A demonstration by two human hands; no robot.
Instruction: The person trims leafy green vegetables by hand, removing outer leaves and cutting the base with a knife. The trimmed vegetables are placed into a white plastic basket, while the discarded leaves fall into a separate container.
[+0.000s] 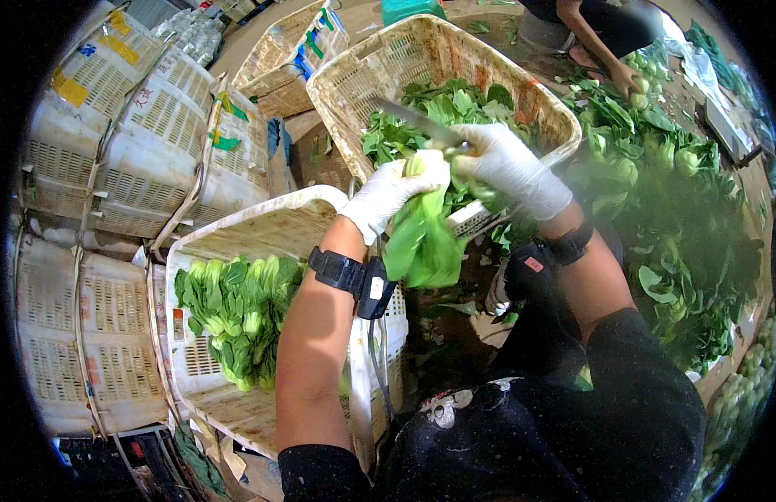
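Note:
My left hand (394, 194), in a white glove, grips a head of bok choy (425, 232) near its pale base, its leaves hanging down. In my gloved right hand (507, 163) is a knife (419, 120), its blade pointing up and left over a crate. Both hands are close together, with the bok choy base between them. Below the hands to the left, a white plastic crate (256, 216) holds rows of bok choy heads (237, 320). Ahead, a stained plastic crate (363, 75) contains loose green leaves (457, 103).
Stacked white crates (156, 106) line the left side. A large heap of bok choy (676, 251) covers the ground at right. Beyond it, another person's hand (626, 81) touches some bok choy. An additional crate (287, 44) stands at the back, and bagged vegetables (739, 401) lie lower right.

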